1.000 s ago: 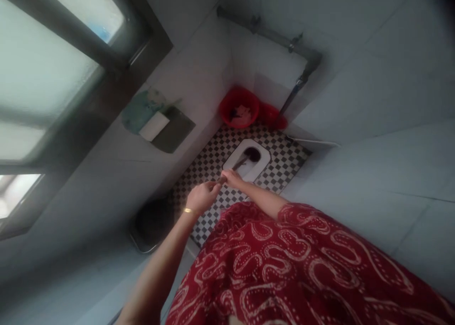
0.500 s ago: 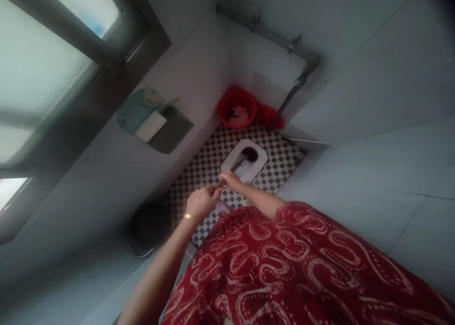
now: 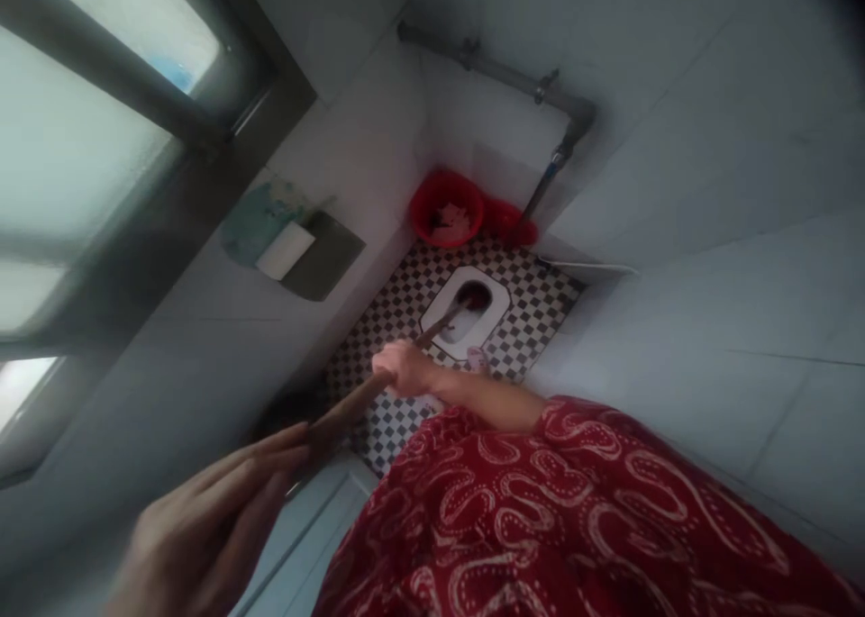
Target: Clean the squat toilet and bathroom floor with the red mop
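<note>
A long wooden-handled plunger (image 3: 351, 403) slants from the lower left down to the squat toilet (image 3: 496, 315). Its dark reddish head is in the drain hole, too dim to see clearly. My right hand (image 3: 409, 369) is closed around the middle of the handle. Nearer the camera, my left hand (image 3: 223, 509) is at the handle's upper end, fingers long and fairly straight, the end between fingers and thumb. Part of that grip is hidden. Below my right forearm, part of a light shoe (image 3: 477, 358) shows beside the toilet.
A red basin (image 3: 423, 216) with crumpled paper stands in the corner, beside a smaller red container (image 3: 520, 230). A grey pipe (image 3: 504, 75) runs along the wall. A shelf (image 3: 331, 261) with a white box (image 3: 285, 250) juts from the left wall, near the window (image 3: 74, 140). Checkered tiles (image 3: 378, 320) surround the toilet.
Both hands have moved down-left in the picture, my left hand much farther and closer to the camera. More handle shows between them. The plunger's head stays in the drain hole.
</note>
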`<state>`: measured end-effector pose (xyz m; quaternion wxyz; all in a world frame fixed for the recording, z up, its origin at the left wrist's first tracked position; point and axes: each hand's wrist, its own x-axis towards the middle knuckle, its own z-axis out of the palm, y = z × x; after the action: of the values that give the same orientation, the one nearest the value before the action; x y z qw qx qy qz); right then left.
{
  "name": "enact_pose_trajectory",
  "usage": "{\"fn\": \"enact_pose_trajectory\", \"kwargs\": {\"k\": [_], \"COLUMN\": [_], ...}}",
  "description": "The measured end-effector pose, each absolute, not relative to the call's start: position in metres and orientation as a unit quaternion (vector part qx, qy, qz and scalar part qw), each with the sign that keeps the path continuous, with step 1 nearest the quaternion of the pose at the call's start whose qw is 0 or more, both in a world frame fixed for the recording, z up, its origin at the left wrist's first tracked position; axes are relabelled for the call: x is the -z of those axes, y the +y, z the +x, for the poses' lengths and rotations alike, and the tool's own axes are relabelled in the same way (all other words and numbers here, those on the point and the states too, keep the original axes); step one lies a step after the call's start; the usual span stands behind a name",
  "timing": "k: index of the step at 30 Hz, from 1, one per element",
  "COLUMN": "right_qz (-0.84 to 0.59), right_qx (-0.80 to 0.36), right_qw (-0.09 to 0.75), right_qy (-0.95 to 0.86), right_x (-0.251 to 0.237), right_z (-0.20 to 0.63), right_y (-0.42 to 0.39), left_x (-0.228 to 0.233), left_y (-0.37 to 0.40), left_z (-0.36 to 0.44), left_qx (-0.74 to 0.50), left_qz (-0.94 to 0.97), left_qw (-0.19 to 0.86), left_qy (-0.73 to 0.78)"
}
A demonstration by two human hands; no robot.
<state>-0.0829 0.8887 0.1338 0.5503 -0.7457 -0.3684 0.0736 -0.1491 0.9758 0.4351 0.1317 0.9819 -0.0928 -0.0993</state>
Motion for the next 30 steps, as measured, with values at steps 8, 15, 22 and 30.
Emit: {"fn": "enact_pose_trajectory", "kwargs": {"k": [8, 15, 22, 30], "right_qz": [-0.830, -0.810, -0.775, -0.754], "right_qx": [-0.259, -0.217, -0.098, -0.114], "right_qw": [0.432, 0.494, 0.587, 0.626], "right_qy": [-0.239, -0.232, -0.213, -0.164], "right_x": [0.013, 0.023, -0.011, -0.004], "right_z": [-0.082, -0.070, -0.072, -0.063], "right_y": [0.865, 0.841, 0.842, 0.829], "left_x": [-0.200, -0.203, -0.270, -0.245], "left_y": [0.966, 0.935, 0.913, 0.892], "left_z": [-0.156, -0.130, -0.113, -0.096], "left_qx": [0.172, 0.209, 0.144, 0.132], "left_qz": [0.973, 0.951, 0.924, 0.924], "left_qw": [0.147, 0.224, 0.342, 0.351], "left_qy": [-0.041, -0.043, -0.096, -0.073]}}
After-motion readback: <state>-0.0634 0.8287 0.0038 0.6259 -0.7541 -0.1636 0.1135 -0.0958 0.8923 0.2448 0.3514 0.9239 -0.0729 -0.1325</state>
